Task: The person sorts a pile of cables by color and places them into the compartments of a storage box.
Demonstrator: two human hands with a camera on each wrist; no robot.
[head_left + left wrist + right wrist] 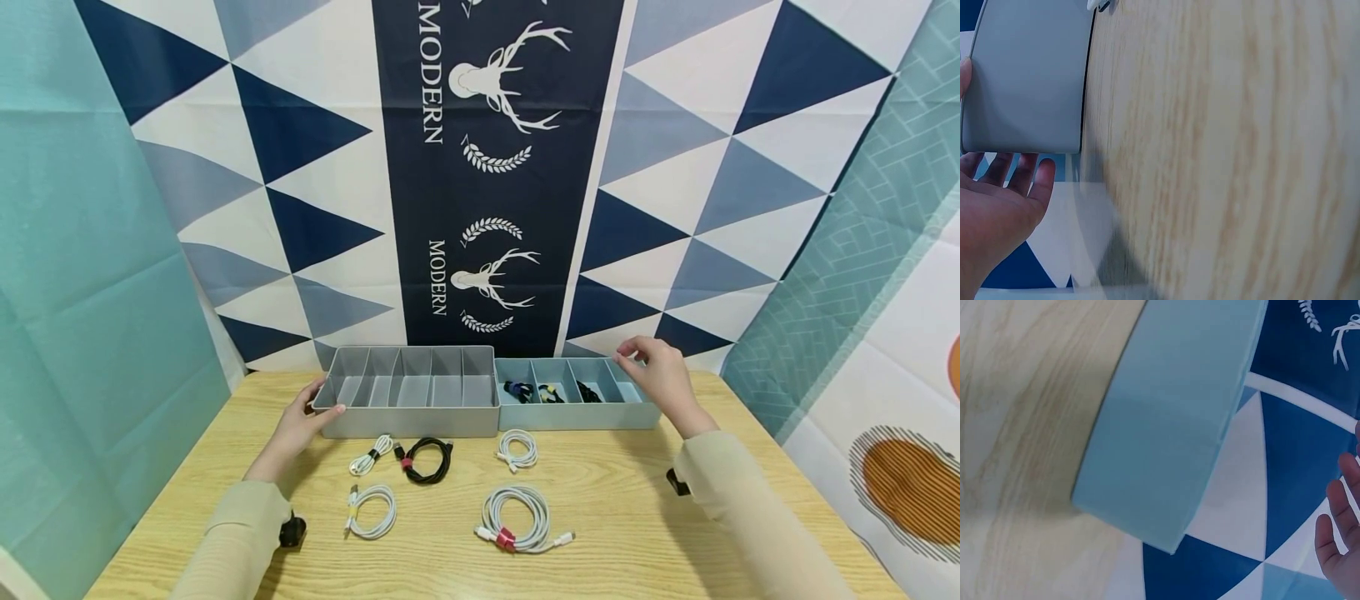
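My left hand [295, 425] grips the left end of a grey divided box [408, 423], thumb over the front rim and fingers against the end wall [1025, 125]. Its several compartments hold nothing. Joined end to end on the right stands a light-blue divided box [577, 417], with dark cable bundles [519, 391] in three of its compartments; the rightmost is bare. My right hand [662, 382] hovers above the right end of the blue box, fingers loosely bent and holding nothing. In the right wrist view, those fingers [1339, 512] show apart from the box.
On the wooden table [622, 533], in front of the boxes, lie a small white cable [371, 456], a coiled black cable [428, 478], two white coils [517, 457] [386, 525] and a larger white cable [540, 508] with a red tie. A patterned curtain [330, 192] hangs behind.
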